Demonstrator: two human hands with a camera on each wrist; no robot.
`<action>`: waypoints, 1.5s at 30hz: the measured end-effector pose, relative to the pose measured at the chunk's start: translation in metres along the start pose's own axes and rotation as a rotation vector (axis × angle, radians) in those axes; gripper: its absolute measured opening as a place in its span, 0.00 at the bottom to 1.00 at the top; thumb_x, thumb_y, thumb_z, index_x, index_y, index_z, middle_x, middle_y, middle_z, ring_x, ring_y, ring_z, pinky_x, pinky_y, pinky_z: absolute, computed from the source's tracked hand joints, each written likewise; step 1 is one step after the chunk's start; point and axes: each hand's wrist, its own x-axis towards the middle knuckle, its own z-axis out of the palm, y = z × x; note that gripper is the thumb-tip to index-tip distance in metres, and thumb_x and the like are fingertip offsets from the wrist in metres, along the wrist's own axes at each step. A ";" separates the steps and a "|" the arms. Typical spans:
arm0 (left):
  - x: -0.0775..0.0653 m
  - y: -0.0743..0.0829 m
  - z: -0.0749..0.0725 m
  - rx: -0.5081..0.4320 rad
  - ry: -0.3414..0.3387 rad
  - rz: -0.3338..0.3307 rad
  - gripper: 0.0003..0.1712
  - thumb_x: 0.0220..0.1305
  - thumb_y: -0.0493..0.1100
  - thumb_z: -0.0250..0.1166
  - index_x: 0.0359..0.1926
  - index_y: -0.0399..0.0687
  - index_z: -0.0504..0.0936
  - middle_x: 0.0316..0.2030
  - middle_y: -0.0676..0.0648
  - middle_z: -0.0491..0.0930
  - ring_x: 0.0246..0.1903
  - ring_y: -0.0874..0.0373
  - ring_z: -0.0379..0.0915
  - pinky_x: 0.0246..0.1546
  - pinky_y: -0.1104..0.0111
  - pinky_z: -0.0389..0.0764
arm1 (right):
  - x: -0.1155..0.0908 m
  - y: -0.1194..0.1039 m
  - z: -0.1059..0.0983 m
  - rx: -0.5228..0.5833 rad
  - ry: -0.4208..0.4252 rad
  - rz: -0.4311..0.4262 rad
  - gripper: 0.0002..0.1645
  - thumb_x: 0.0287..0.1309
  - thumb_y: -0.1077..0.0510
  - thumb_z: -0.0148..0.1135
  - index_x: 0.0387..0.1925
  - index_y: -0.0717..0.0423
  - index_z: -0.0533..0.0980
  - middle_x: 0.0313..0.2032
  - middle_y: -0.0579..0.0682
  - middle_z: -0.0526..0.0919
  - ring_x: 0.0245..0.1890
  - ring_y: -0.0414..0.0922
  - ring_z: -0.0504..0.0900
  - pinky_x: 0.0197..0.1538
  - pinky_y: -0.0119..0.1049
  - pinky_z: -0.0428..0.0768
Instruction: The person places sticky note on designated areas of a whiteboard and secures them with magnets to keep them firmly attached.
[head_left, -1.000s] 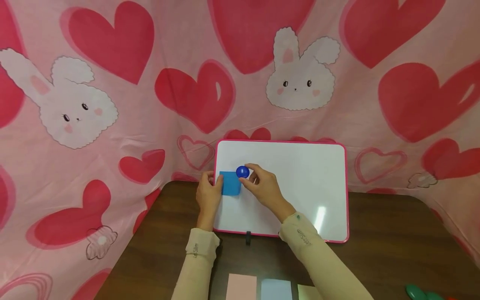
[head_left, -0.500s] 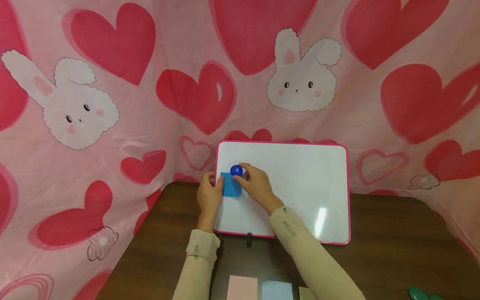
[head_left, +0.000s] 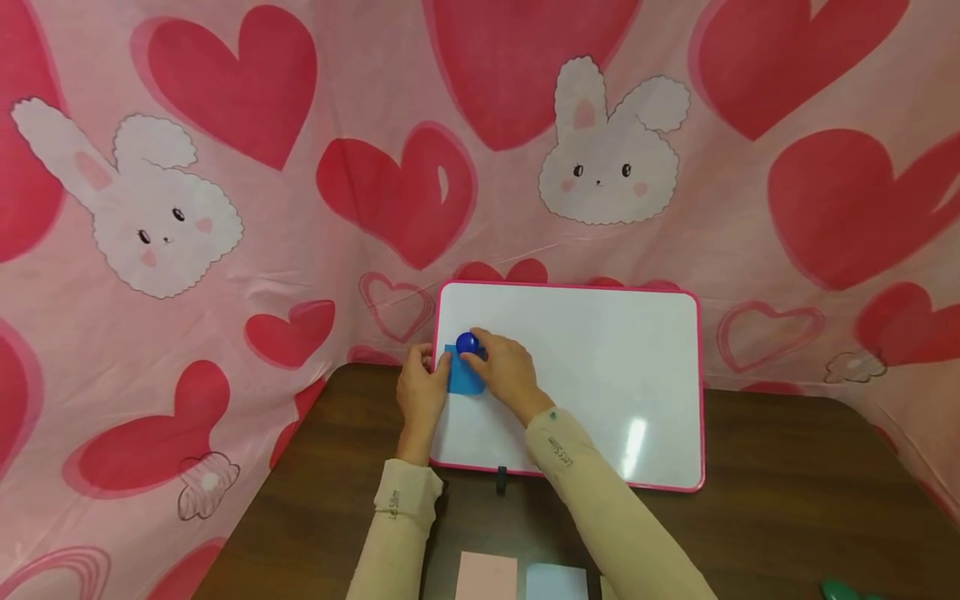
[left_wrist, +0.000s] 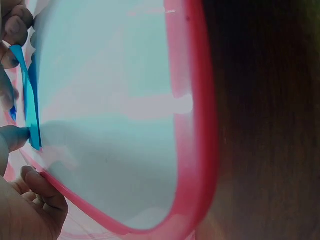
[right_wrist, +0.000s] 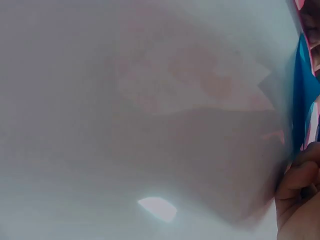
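A whiteboard [head_left: 592, 375] with a pink rim stands tilted on the table. My left hand [head_left: 422, 390] grips its left edge, fingers behind the rim. The thumb presses the left side of a blue sticky note [head_left: 465, 383] on the board. Between thumb and forefinger, my right hand [head_left: 510, 371] pinches a round blue magnet [head_left: 467, 342], which overlaps the note's top part in the head view. Seen from the left wrist, the note [left_wrist: 31, 110] bows away from the white surface. Curled fingers of the right hand [right_wrist: 300, 190] lie close against the board in the right wrist view.
A dark clip [head_left: 501, 481] sits at the whiteboard's bottom edge. Pink paper [head_left: 487, 575] and pale blue paper [head_left: 557, 582] lie at the front of the wooden table [head_left: 780, 467]. Green round pieces [head_left: 838, 590] show at lower right. A heart-patterned cloth [head_left: 397, 192] hangs behind.
My right hand has moved left with the blue magnet, from the note's right side to over its top part. The left hand stays at the board's edge.
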 end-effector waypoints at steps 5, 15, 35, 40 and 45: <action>-0.001 0.005 0.002 -0.008 -0.006 -0.001 0.21 0.67 0.50 0.69 0.53 0.42 0.79 0.36 0.43 0.80 0.37 0.47 0.75 0.40 0.52 0.73 | -0.001 0.001 -0.004 -0.036 0.016 -0.012 0.33 0.66 0.46 0.66 0.69 0.51 0.72 0.57 0.55 0.83 0.58 0.54 0.80 0.58 0.52 0.77; -0.001 0.007 0.006 -0.011 -0.010 0.015 0.20 0.67 0.49 0.69 0.52 0.42 0.79 0.35 0.43 0.80 0.36 0.46 0.75 0.39 0.53 0.72 | -0.004 0.005 -0.004 -0.132 0.047 -0.023 0.33 0.66 0.45 0.65 0.69 0.49 0.73 0.53 0.55 0.85 0.53 0.53 0.84 0.53 0.48 0.81; -0.006 0.004 0.006 0.010 0.011 0.005 0.20 0.65 0.49 0.69 0.51 0.41 0.80 0.34 0.43 0.81 0.35 0.45 0.75 0.38 0.53 0.71 | -0.054 0.027 -0.041 0.167 0.127 0.074 0.37 0.63 0.48 0.70 0.71 0.48 0.71 0.24 0.42 0.73 0.25 0.41 0.72 0.29 0.34 0.75; -0.005 0.003 0.002 0.026 -0.001 -0.007 0.20 0.66 0.50 0.68 0.52 0.41 0.80 0.35 0.42 0.81 0.36 0.45 0.75 0.40 0.52 0.72 | -0.082 0.046 -0.067 0.217 0.204 0.040 0.33 0.62 0.53 0.72 0.66 0.55 0.74 0.24 0.43 0.74 0.24 0.42 0.72 0.25 0.34 0.74; -0.006 0.004 -0.006 0.026 -0.081 -0.039 0.22 0.67 0.50 0.67 0.56 0.42 0.78 0.40 0.41 0.81 0.41 0.44 0.76 0.44 0.51 0.74 | -0.111 0.072 -0.093 0.208 0.267 0.035 0.31 0.58 0.56 0.75 0.62 0.57 0.78 0.24 0.42 0.75 0.24 0.41 0.72 0.24 0.33 0.73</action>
